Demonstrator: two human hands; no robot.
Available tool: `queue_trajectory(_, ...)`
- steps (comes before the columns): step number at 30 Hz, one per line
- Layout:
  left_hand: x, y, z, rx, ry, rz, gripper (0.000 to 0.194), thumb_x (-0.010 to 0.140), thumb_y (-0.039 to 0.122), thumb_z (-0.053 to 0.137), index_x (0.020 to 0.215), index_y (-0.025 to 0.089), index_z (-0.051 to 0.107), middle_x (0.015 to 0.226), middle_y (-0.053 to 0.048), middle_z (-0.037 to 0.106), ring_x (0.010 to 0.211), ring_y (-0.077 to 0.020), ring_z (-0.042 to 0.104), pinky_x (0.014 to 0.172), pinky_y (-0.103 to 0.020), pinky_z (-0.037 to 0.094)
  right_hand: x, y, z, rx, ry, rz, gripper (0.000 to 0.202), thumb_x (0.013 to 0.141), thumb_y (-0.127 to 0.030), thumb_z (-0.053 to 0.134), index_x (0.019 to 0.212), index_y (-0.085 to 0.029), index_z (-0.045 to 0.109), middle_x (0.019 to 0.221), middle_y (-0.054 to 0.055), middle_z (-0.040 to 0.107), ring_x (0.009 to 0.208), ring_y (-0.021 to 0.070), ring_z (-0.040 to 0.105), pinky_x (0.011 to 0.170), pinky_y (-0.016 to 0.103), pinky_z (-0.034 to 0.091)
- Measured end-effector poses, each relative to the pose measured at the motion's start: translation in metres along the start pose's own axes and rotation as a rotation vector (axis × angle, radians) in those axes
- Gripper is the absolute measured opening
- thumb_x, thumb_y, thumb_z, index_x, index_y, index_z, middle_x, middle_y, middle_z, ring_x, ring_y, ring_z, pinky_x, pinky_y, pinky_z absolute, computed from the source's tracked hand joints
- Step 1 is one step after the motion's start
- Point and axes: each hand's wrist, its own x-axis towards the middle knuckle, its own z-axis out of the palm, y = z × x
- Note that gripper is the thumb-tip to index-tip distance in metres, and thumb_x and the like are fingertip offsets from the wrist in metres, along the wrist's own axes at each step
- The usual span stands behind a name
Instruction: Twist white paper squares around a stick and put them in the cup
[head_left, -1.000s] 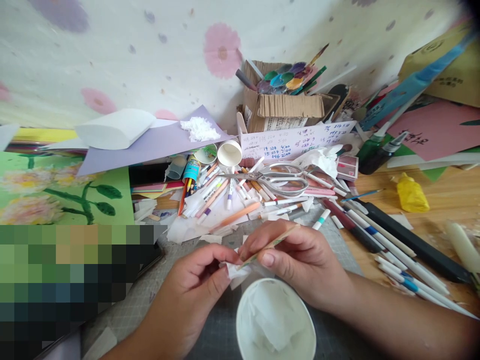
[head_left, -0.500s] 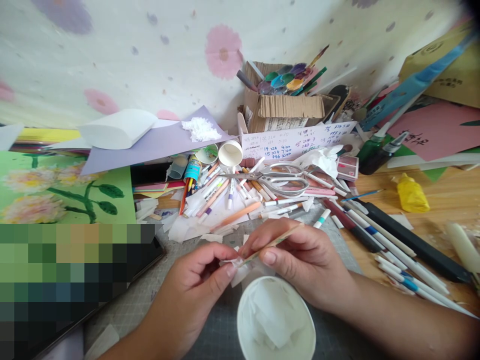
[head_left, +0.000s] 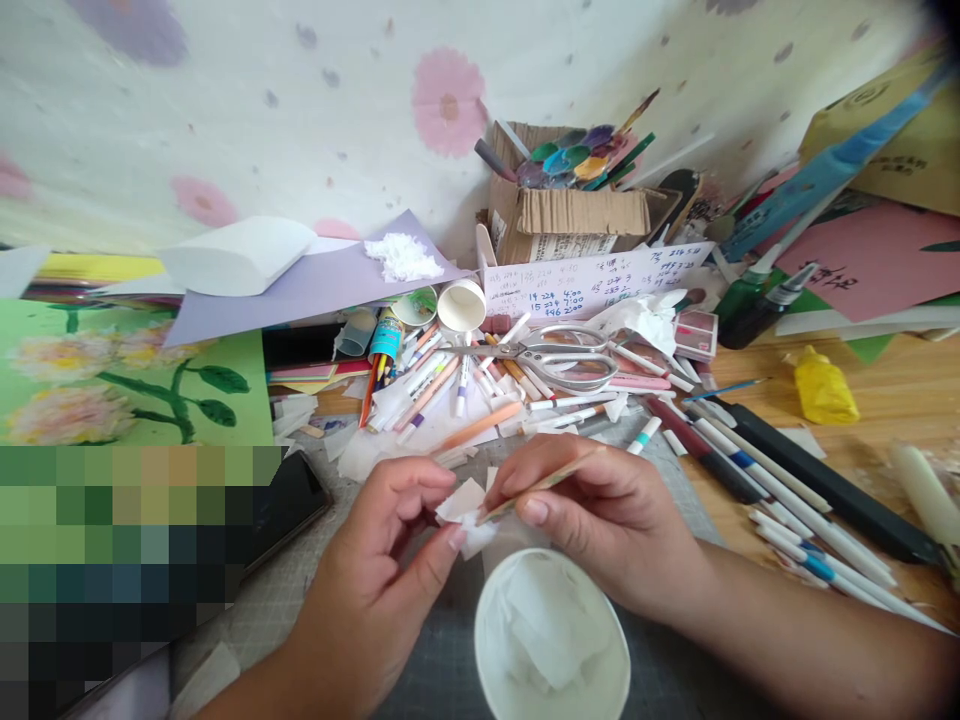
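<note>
My right hand (head_left: 600, 510) pinches a thin wooden stick (head_left: 551, 481) between thumb and fingers, its lower tip pointing left. At that tip sits a small folded piece of white tissue paper (head_left: 465, 505). My left hand (head_left: 390, 545) is beside the paper with thumb and index finger apart; the thumb tip is at the paper's edge, and I cannot tell if it touches. Below my hands stands a white paper cup (head_left: 627, 640) with loose white paper pieces (head_left: 544, 620) inside.
Scissors (head_left: 562, 345) lie on a heap of markers (head_left: 457, 385) behind my hands. A cardboard box (head_left: 585, 212) of paints and brushes stands at the back. A flower picture (head_left: 217, 345) and a dark phone-like device (head_left: 296, 500) are on the left, a yellow bottle (head_left: 825, 385) on the right.
The left thumb and index finger have parted from their pinch on the paper, and the left hand has shifted slightly left. The paper has spread open at the stick's tip.
</note>
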Motion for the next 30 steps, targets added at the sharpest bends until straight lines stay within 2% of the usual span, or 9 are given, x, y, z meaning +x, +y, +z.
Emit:
queue_trajectory(3, -0.002, -0.003, -0.003, 0.086, -0.022, 0.12, 0.039, 0.086, 0.008, 0.065, 0.108, 0.039, 0.065, 0.085, 0.013, 0.073, 0.074, -0.0077, 0.072, 0.071, -0.011, 0.057, 0.001, 0.001, 0.0, 0.126, 0.024, 0.042, 0.013, 0.097, -0.034, 0.072, 0.092, -0.022, 0.074, 0.085, 0.003, 0.077, 0.079, 0.0164, 0.074, 0.072, 0.029, 0.062)
queue_trajectory(7, -0.003, -0.005, -0.007, 0.152, -0.065, 0.181, 0.041, 0.089, 0.008, 0.063, 0.113, 0.041, 0.065, 0.095, 0.011, 0.076, 0.083, -0.009, 0.075, 0.078, -0.013, 0.058, 0.003, 0.002, 0.001, 0.287, 0.018, 0.087, 0.012, 0.096, -0.032, 0.074, 0.089, -0.022, 0.073, 0.081, 0.001, 0.076, 0.076, 0.016, 0.074, 0.074, 0.03, 0.062)
queue_trajectory(13, -0.005, -0.006, -0.009, 0.195, -0.106, 0.261, 0.042, 0.09, 0.005, 0.06, 0.114, 0.038, 0.064, 0.097, 0.009, 0.077, 0.084, -0.0104, 0.076, 0.079, -0.015, 0.058, 0.003, 0.003, 0.002, 0.311, 0.035, 0.124, 0.013, 0.095, -0.032, 0.076, 0.087, -0.021, 0.075, 0.08, 0.001, 0.076, 0.075, 0.0154, 0.073, 0.072, 0.028, 0.061)
queue_trajectory(16, -0.003, -0.006, -0.012, 0.225, -0.201, 0.352, 0.044, 0.09, 0.002, 0.058, 0.118, 0.035, 0.063, 0.102, 0.006, 0.075, 0.09, -0.0118, 0.075, 0.083, -0.018, 0.058, 0.004, 0.004, 0.003, 0.312, 0.058, 0.121, 0.01, 0.094, -0.03, 0.076, 0.089, -0.021, 0.079, 0.079, 0.001, 0.076, 0.074, 0.0137, 0.072, 0.072, 0.025, 0.061)
queue_trajectory(19, 0.001, -0.006, -0.017, 0.238, -0.326, 0.41, 0.044, 0.091, -0.001, 0.055, 0.116, 0.033, 0.066, 0.103, 0.004, 0.071, 0.086, -0.011, 0.074, 0.078, -0.018, 0.057, 0.006, 0.006, 0.004, 0.382, 0.109, 0.134, 0.007, 0.093, -0.029, 0.078, 0.09, -0.023, 0.081, 0.078, 0.0, 0.077, 0.07, 0.0124, 0.072, 0.07, 0.023, 0.062)
queue_trajectory(21, 0.002, -0.005, -0.02, 0.258, -0.361, 0.418, 0.043, 0.091, -0.003, 0.054, 0.113, 0.031, 0.067, 0.102, 0.004, 0.07, 0.083, -0.0094, 0.073, 0.075, -0.016, 0.057, 0.006, 0.007, 0.005, 0.437, 0.136, 0.161, 0.006, 0.091, -0.029, 0.08, 0.09, -0.023, 0.082, 0.077, 0.0, 0.078, 0.068, 0.0117, 0.072, 0.067, 0.023, 0.062)
queue_trajectory(25, 0.003, -0.002, -0.02, 0.317, -0.303, 0.42, 0.04, 0.089, -0.003, 0.053, 0.107, 0.03, 0.067, 0.099, 0.005, 0.069, 0.083, -0.0088, 0.073, 0.075, -0.015, 0.056, 0.007, 0.006, 0.005, 0.483, 0.17, 0.196, 0.008, 0.089, -0.03, 0.083, 0.088, -0.023, 0.082, 0.074, -0.001, 0.078, 0.066, 0.0103, 0.072, 0.065, 0.019, 0.062)
queue_trajectory(30, 0.003, 0.006, -0.016, 0.305, -0.156, 0.46, 0.035, 0.085, -0.002, 0.055, 0.098, 0.028, 0.067, 0.091, 0.007, 0.072, 0.08, -0.0068, 0.072, 0.076, -0.011, 0.056, 0.012, -0.005, 0.002, 0.461, 0.274, 0.171, 0.008, 0.085, -0.031, 0.087, 0.084, -0.024, 0.082, 0.074, -0.001, 0.08, 0.065, 0.0112, 0.075, 0.064, 0.019, 0.065)
